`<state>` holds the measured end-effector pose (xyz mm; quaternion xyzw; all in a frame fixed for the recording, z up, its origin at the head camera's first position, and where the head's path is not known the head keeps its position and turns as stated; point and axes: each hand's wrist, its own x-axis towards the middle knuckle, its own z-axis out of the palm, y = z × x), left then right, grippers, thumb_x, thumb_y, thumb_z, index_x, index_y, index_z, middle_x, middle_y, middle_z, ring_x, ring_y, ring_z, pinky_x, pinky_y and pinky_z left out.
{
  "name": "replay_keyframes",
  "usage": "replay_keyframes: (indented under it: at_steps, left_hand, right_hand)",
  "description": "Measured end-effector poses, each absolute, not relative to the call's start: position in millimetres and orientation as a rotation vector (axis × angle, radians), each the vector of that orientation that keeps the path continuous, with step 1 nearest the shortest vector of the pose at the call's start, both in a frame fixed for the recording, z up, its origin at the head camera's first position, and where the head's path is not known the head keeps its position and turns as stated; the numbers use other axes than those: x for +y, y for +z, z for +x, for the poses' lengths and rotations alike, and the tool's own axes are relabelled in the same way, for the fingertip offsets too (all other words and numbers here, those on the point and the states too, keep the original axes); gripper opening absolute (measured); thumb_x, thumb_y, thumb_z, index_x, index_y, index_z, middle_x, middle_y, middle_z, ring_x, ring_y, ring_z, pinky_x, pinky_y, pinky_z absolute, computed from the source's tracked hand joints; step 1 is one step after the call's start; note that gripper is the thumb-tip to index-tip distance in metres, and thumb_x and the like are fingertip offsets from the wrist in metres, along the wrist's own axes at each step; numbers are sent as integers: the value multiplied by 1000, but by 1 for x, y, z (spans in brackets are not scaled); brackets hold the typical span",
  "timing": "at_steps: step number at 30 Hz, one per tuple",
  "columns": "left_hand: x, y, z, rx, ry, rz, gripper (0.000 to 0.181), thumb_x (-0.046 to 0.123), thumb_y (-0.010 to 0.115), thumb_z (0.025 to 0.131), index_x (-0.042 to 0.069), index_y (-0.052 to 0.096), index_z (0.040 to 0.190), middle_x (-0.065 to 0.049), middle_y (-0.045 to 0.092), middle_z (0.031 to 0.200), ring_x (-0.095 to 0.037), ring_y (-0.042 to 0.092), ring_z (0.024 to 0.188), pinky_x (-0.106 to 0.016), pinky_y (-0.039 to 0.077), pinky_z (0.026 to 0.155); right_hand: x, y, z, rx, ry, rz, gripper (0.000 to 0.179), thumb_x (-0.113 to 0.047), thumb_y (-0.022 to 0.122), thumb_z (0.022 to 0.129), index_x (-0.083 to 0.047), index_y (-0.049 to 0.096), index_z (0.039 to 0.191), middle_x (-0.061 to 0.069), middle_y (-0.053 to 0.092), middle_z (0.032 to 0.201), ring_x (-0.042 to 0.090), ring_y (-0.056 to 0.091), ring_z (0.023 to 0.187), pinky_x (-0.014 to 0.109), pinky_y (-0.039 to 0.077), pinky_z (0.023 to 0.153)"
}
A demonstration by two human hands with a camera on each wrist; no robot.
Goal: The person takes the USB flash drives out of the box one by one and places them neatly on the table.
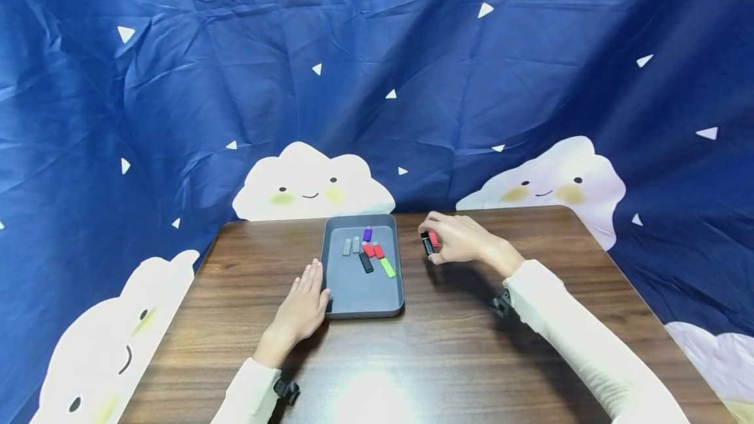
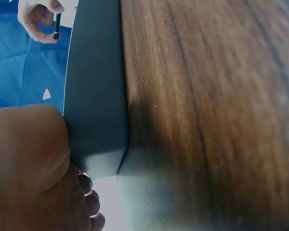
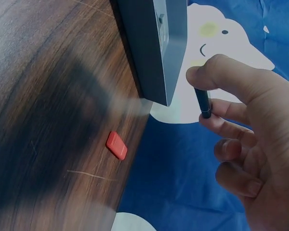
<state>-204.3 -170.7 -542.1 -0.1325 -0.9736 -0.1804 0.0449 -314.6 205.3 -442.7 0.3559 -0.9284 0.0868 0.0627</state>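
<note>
My right hand (image 1: 462,237) pinches a black USB stick (image 3: 203,102) between thumb and fingertips, held above the table to the right of the tray. Below it a red USB stick (image 3: 117,146) lies on the wood. With fingers straight, my left hand (image 1: 299,306) rests against the left side of a grey tray (image 1: 365,312). Inside the tray lie several more sticks: a purple one (image 1: 368,234), two grey ones (image 1: 347,247), two red ones (image 1: 378,250), a black one (image 1: 366,262) and a lime green one (image 1: 387,267).
The wooden table (image 1: 471,358) carries the tray near its far edge. Behind it hangs a blue cloth (image 1: 365,38) printed with clouds and white triangles. Dark wrist cameras (image 1: 286,390) sit at both cuffs.
</note>
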Motion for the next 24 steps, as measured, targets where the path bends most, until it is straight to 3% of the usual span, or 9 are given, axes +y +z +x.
replay_keyframes:
  at_steps: [24]
  left_hand:
    - [-170, -541, -205, -3027, -506, -379, 64, 25, 42, 114, -10, 23, 165, -27, 22, 175, -44, 23, 163, -60, 23, 133]
  right_hand:
    - [230, -448, -318, -2845, 263, 981, 60, -35, 87, 74, -13, 73, 128, 2, 67, 121, 16, 60, 76, 40, 54, 67]
